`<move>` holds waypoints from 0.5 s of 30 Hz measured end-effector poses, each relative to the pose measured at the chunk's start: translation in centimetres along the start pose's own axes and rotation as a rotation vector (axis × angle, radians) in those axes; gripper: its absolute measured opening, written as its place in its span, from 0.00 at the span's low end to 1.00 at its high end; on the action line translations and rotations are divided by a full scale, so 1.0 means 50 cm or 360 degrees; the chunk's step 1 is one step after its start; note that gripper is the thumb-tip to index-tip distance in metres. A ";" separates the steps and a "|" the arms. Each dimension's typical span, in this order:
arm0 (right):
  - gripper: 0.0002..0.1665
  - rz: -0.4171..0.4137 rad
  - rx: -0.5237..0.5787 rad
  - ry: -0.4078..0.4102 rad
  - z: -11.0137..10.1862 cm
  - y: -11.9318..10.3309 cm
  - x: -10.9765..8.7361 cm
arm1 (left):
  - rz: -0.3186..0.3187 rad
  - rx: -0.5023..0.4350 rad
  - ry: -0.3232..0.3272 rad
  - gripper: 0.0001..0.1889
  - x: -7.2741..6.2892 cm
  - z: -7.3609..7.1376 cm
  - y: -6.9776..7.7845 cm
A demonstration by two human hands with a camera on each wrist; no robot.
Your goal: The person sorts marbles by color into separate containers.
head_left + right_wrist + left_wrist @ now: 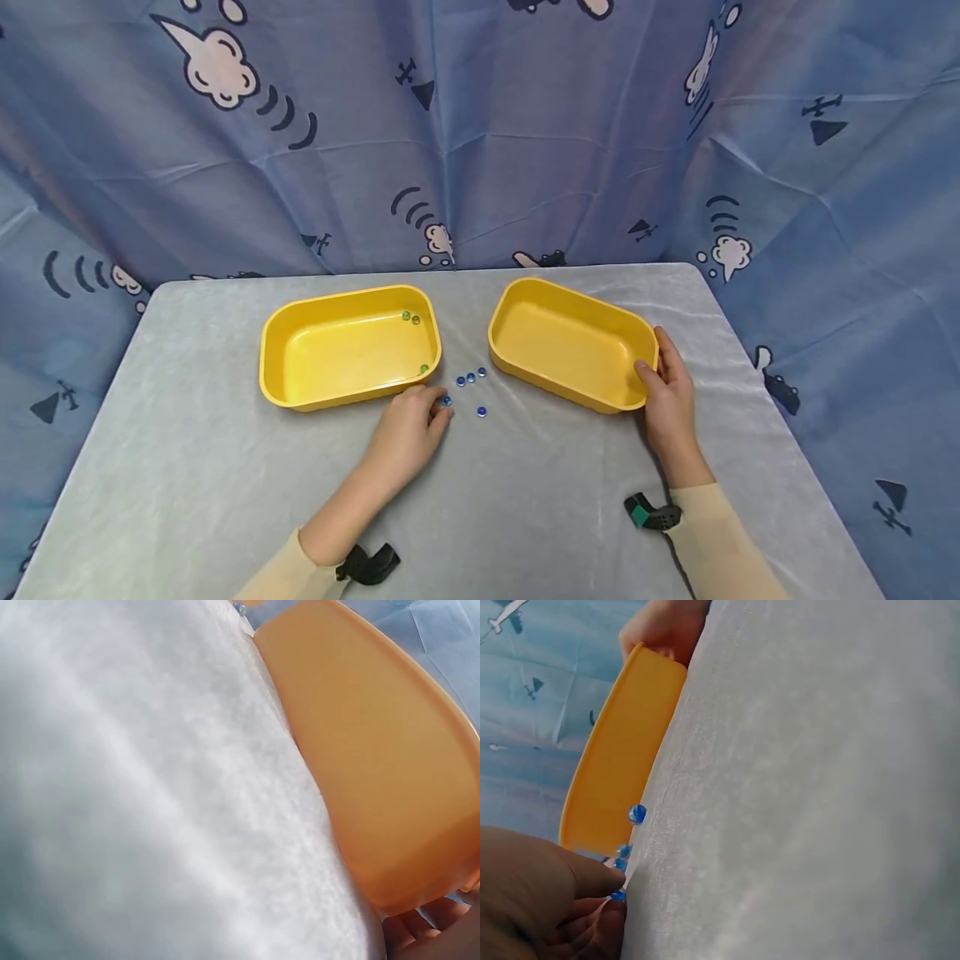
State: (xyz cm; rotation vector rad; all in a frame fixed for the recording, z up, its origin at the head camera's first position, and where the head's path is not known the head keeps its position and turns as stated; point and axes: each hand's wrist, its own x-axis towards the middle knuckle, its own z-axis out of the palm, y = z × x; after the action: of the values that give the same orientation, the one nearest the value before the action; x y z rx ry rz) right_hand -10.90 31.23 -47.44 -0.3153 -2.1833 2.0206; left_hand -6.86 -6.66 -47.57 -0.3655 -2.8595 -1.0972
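My left hand [408, 429] pinches a blue marble [618, 896] between thumb and fingers, just in front of the left yellow tray [322, 404]. Several more blue marbles [471, 377] lie on the cloth to its right, between the two trays; one blue marble [482, 412] sits nearer the front. Around the right end of the second yellow tray [558, 346] my right hand [670, 408] holds on, thumb over the rim and fingers against the outer wall. That tray stands angled, and its inside shows nothing. Inside the left tray are three green marbles [416, 320] toward its right end.
A grey cloth [525, 500] covers the table. Behind and at both sides hangs a blue patterned curtain [517, 167]. Black wrist devices [367, 565] are worn at both sleeves, and a dark cable runs along the right forearm.
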 end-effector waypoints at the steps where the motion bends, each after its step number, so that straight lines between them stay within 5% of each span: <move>1: 0.39 0.0000 -0.0003 -0.0003 0.000 0.001 -0.001 | 0.0004 0.0002 0.0001 0.13 0.001 0.001 -0.003; 15: 0.38 -0.0039 -0.0174 -0.0003 -0.005 0.005 -0.007 | 0.0055 -0.0018 0.0054 0.09 0.002 0.010 -0.015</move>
State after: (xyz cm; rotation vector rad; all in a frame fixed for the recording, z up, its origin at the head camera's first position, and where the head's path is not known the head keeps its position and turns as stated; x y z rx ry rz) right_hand -10.49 31.43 -47.67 -0.2981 -2.2920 1.8942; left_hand -7.11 -6.85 -48.42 -0.3916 -2.8078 -1.1029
